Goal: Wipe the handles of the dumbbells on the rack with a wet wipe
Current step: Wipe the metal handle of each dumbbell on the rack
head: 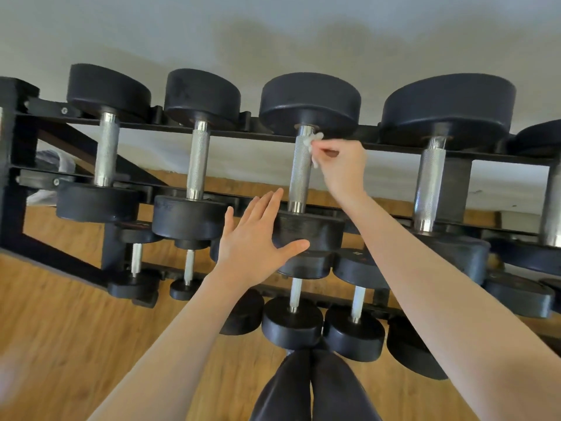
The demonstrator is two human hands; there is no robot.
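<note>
Black dumbbells with knurled silver handles lie across the top tier of a black rack (pixel 394 145). My right hand (pixel 343 168) pinches a small white wet wipe (pixel 312 145) against the upper end of the middle dumbbell's handle (pixel 299 177). My left hand (pixel 258 238) is spread flat, fingers apart, holding nothing; its thumb lies against the near head (pixel 315 230) of that same dumbbell. Other handles stand to the left (pixel 197 161) (pixel 106 150) and to the right (pixel 429 186).
A lower tier holds smaller dumbbells (pixel 293 322) (pixel 353 332) just in front of my dark-clad legs (pixel 309 390). The floor (pixel 60 314) is wood. A pale wall (pixel 273 34) rises behind the rack. The rack's side frame (pixel 12 177) closes the left end.
</note>
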